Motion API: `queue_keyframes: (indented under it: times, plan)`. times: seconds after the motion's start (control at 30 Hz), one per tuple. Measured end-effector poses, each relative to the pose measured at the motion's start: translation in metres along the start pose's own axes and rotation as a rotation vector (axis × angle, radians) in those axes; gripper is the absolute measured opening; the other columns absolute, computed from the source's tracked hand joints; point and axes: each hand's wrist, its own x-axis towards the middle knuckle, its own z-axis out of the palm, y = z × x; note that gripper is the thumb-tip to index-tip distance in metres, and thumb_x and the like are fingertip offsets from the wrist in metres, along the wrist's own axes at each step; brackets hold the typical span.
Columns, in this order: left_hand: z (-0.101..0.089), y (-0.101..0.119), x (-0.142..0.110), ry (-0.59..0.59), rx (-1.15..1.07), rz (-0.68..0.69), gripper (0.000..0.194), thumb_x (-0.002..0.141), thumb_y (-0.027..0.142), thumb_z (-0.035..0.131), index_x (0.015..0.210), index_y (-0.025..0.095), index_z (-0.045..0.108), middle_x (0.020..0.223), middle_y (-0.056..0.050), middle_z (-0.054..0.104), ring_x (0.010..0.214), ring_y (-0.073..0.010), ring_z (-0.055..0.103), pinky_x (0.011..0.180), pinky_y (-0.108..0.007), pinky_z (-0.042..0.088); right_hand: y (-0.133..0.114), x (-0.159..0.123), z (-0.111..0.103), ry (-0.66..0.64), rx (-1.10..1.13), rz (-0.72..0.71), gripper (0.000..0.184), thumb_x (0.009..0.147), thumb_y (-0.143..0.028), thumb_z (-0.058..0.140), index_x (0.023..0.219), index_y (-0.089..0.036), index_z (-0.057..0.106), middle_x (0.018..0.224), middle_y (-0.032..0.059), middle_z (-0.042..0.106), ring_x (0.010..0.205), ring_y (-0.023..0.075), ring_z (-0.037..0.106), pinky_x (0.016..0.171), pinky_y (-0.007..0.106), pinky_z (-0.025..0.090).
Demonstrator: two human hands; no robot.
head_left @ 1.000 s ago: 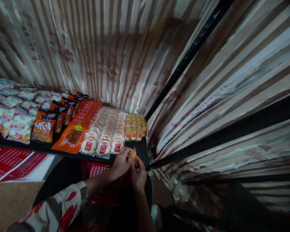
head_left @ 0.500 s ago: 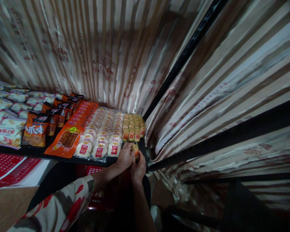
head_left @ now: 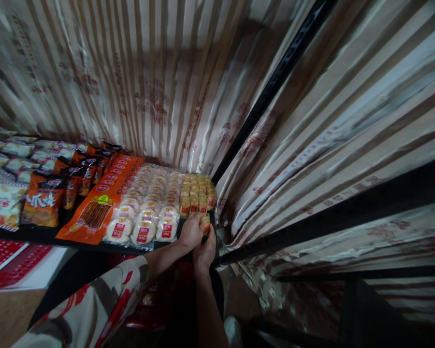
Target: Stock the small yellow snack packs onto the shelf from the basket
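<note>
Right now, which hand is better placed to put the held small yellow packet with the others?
Probably the left hand: it reaches further forward, closer to the yellow packets in rows. The right hand also touches the held packet but lies farther back.

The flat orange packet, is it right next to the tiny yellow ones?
No, the flat orange packet lies between the orange-and-black bags and the round white packets.

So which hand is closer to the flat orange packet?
The left hand: it's beside the round white packs, to the right of the orange packet. The right hand is farther right, beyond the left.
</note>
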Motion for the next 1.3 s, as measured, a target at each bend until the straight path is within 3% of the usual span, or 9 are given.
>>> queue_keyframes:
  times: [0.17,0.33,0.47,0.7,0.93,1.3]
  plan:
    - [0.006,0.002,0.010,-0.014,0.037,-0.001,0.029,0.075,0.009,0.045,0.100,0.019,0.054,0.095,-0.006,0.057,0.087,-0.0161,0.056,0.084,-0.032,0.046,0.002,0.001,0.007,0.006,0.013,-0.046,0.058,0.079,-0.028,0.037,0.132,-0.005,0.033,0.132,0.0210,0.042,0.123,0.0272,0.039,0.100,0.045,0.033]
    - [0.008,0.006,0.020,-0.053,0.067,-0.006,0.029,0.076,0.010,0.044,0.101,0.017,0.055,0.098,-0.007,0.057,0.091,-0.0177,0.056,0.086,-0.032,0.046,0.008,0.002,0.010,0.020,0.034,-0.115,0.061,0.077,-0.030,0.047,0.135,-0.024,0.032,0.140,0.0106,0.035,0.130,0.0258,0.030,0.103,0.043,0.031]
    - [0.010,0.006,0.028,-0.077,0.070,-0.012,0.031,0.075,0.008,0.043,0.103,0.015,0.055,0.103,-0.009,0.057,0.095,-0.0188,0.056,0.088,-0.034,0.045,0.012,0.006,0.009,-0.029,0.025,-0.117,0.057,0.079,-0.031,0.042,0.133,-0.013,0.037,0.143,0.0150,0.028,0.132,0.0294,0.025,0.103,0.048,0.030]
    - [0.014,0.009,0.036,-0.074,0.079,0.047,0.033,0.074,0.007,0.044,0.103,0.017,0.056,0.104,-0.008,0.059,0.094,-0.0184,0.056,0.088,-0.032,0.046,0.021,0.011,0.014,-0.017,0.033,-0.110,0.062,0.074,-0.032,0.051,0.134,-0.027,0.036,0.142,0.0070,0.032,0.131,0.0281,0.026,0.102,0.045,0.033]
    - [0.016,0.019,0.049,-0.147,0.178,0.041,0.033,0.076,0.008,0.042,0.104,0.016,0.056,0.105,-0.008,0.060,0.098,-0.0180,0.056,0.088,-0.028,0.044,0.026,0.020,0.019,0.018,0.048,-0.130,0.062,0.074,-0.037,0.049,0.134,-0.028,0.037,0.138,0.0079,0.038,0.130,0.0299,0.027,0.098,0.052,0.036]
    - [0.015,0.023,0.069,-0.266,0.259,0.033,0.034,0.079,0.009,0.039,0.109,0.017,0.053,0.108,-0.006,0.062,0.095,-0.0137,0.058,0.084,-0.024,0.044,0.032,0.028,0.033,0.101,-0.002,-0.249,0.066,0.077,-0.023,0.040,0.140,-0.029,0.020,0.144,0.0031,0.025,0.132,0.0273,0.024,0.094,0.058,0.040]
